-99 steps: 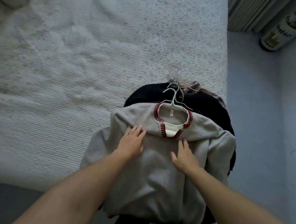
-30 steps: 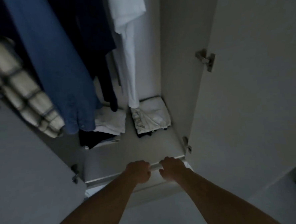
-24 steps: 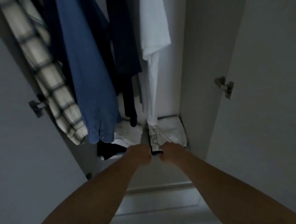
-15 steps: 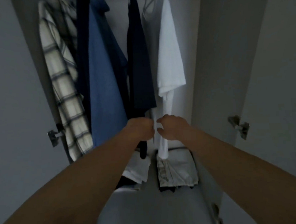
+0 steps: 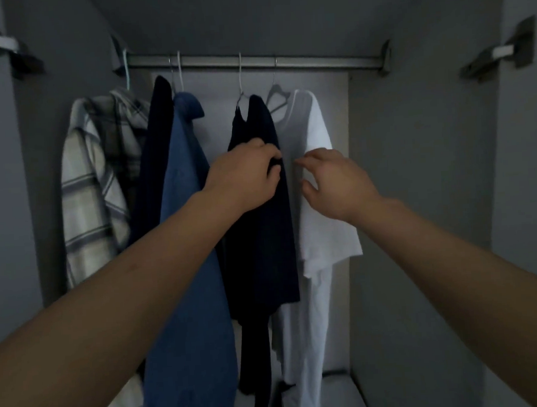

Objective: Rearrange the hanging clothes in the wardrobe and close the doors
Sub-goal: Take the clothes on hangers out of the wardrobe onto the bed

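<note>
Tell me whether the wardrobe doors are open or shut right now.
Open. The rail and the hanging clothes, such as the white T-shirt, are in plain view, and door hinges stand swung out on both sides.

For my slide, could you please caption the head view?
Left hand grips a navy top on the rail; right hand reaches for the white tee.

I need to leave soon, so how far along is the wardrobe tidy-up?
Done: five garments hang on the metal rail. In hand: the left hand grips the dark navy top, while the right hand reaches, fingers spread, at the white T-shirt. Left: spacing them, then closing both doors, still open.
</note>
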